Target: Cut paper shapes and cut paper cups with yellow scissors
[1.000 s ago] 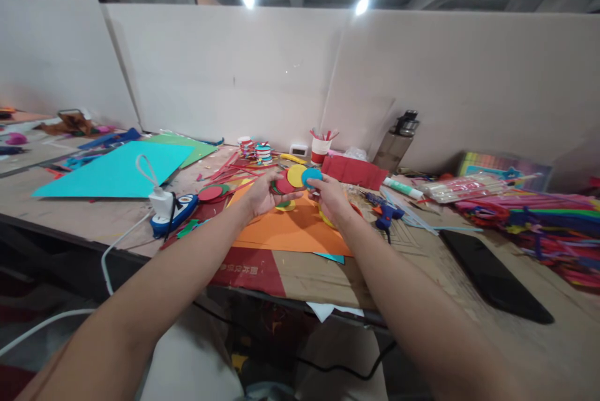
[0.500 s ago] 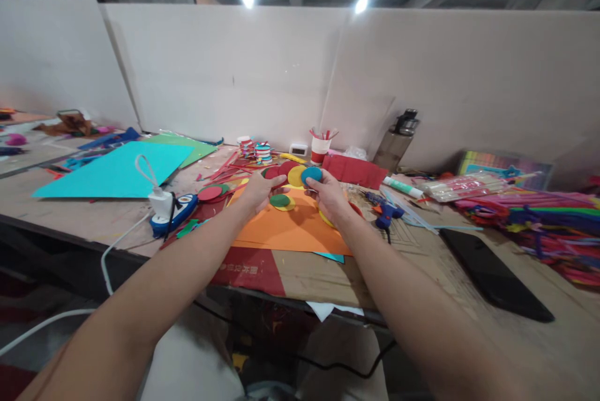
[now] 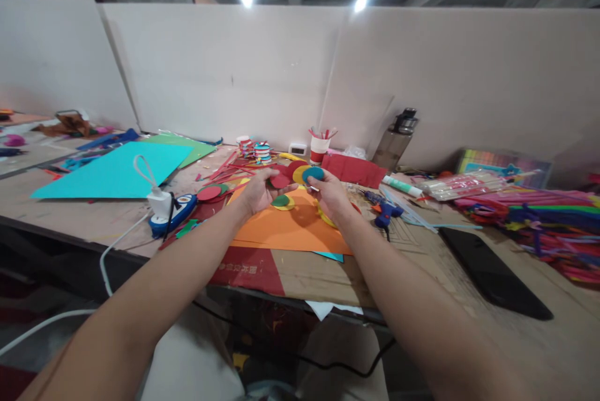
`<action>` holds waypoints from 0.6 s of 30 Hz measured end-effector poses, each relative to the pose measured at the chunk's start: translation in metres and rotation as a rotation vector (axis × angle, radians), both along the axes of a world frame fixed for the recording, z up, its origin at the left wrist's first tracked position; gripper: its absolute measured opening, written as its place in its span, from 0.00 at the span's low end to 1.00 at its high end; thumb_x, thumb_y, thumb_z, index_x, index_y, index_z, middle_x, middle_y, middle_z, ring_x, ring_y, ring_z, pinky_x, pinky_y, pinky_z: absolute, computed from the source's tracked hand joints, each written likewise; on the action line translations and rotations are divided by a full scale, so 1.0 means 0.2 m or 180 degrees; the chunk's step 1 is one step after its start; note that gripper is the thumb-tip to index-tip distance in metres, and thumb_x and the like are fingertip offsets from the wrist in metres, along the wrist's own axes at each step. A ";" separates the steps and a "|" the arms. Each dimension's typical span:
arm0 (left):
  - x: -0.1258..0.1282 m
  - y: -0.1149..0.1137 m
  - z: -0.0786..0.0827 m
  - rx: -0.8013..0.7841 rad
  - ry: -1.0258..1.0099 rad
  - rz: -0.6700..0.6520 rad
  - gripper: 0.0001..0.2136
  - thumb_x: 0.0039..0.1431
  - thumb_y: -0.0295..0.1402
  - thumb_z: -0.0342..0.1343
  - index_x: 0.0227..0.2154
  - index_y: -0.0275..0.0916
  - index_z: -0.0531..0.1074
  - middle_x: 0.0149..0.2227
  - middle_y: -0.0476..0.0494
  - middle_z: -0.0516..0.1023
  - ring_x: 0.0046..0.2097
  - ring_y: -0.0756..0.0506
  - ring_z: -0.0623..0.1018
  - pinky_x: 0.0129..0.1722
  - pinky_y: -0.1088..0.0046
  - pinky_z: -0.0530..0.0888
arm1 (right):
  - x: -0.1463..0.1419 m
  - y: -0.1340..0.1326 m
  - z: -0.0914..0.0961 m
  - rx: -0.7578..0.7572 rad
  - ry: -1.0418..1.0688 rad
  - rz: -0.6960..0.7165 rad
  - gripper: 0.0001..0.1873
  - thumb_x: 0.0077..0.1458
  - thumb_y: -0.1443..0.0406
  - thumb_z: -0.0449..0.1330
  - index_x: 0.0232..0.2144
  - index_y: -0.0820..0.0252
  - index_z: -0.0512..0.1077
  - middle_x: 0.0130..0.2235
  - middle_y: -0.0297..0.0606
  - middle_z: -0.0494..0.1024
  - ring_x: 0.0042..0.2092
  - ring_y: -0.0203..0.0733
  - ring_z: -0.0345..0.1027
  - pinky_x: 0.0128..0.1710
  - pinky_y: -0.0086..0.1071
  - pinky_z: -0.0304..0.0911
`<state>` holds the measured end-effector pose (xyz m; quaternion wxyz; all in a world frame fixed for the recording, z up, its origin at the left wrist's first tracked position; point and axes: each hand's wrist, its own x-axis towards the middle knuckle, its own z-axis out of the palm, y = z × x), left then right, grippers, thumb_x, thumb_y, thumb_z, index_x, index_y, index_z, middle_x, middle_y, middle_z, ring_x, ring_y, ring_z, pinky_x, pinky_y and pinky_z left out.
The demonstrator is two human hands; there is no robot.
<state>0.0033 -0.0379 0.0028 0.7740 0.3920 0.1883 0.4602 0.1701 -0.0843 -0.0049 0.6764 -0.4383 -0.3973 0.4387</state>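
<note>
My left hand [image 3: 259,192] is closed on a red paper circle [image 3: 280,180] above the orange paper sheet [image 3: 285,232]. Close by on the right, my right hand [image 3: 327,193] pinches a blue paper circle [image 3: 312,174]. A yellow paper circle [image 3: 299,173] overlaps the blue one, with more red showing behind it. Below the hands, a green circle [image 3: 280,200] lies on a yellow one on the orange sheet. Other yellow circles are partly hidden under my right wrist. Left of my left hand sits another red circle [image 3: 209,192].
A blue glue gun [image 3: 387,215] and black phone [image 3: 494,273] lie to the right. On the left are a power strip [image 3: 173,215] with a white cable and a turquoise sheet [image 3: 117,170]. A bottle [image 3: 394,140] and paper cup [image 3: 320,148] stand near the wall.
The red circle at my left hand has come lower and faces me more, apart from the yellow one. My left fingers have shifted, while my right hand keeps its pinch.
</note>
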 end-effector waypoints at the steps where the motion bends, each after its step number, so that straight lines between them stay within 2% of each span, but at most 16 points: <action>1: 0.00 0.00 0.00 -0.0071 -0.0021 0.0003 0.03 0.51 0.25 0.56 0.30 0.31 0.71 0.34 0.40 0.80 0.42 0.44 0.80 0.49 0.57 0.77 | 0.00 0.00 -0.01 0.0047 -0.0040 -0.0058 0.16 0.32 0.64 0.69 0.29 0.57 0.72 0.30 0.28 0.74 0.32 0.31 0.64 0.31 0.26 0.59; 4: 0.01 0.00 0.00 0.0076 0.0014 0.0079 0.04 0.49 0.21 0.57 0.30 0.32 0.71 0.34 0.40 0.80 0.43 0.43 0.80 0.51 0.55 0.75 | 0.00 0.01 -0.01 0.0223 -0.0211 -0.0214 0.15 0.35 0.64 0.68 0.29 0.57 0.71 0.30 0.28 0.74 0.32 0.32 0.64 0.31 0.26 0.59; 8: 0.01 0.03 -0.03 0.0488 0.0099 0.0287 0.13 0.46 0.27 0.66 0.35 0.34 0.72 0.38 0.41 0.80 0.44 0.42 0.80 0.48 0.57 0.77 | -0.01 0.01 -0.01 0.0621 -0.0629 -0.0467 0.10 0.40 0.63 0.65 0.29 0.58 0.72 0.31 0.30 0.75 0.32 0.33 0.64 0.33 0.27 0.59; 13: 0.00 0.05 -0.04 0.0615 0.0256 0.0888 0.19 0.34 0.31 0.72 0.31 0.33 0.74 0.32 0.44 0.80 0.34 0.46 0.80 0.35 0.68 0.80 | 0.00 0.02 -0.01 0.0755 -0.1134 -0.0680 0.10 0.42 0.62 0.64 0.30 0.58 0.74 0.32 0.31 0.75 0.33 0.35 0.64 0.36 0.29 0.60; 18: 0.00 0.06 -0.04 0.0746 0.0250 0.1001 0.20 0.30 0.32 0.73 0.30 0.33 0.75 0.28 0.48 0.78 0.25 0.51 0.75 0.27 0.72 0.78 | 0.01 0.03 -0.03 0.0706 -0.1313 -0.0564 0.11 0.43 0.60 0.63 0.31 0.58 0.74 0.32 0.33 0.75 0.35 0.37 0.66 0.37 0.31 0.62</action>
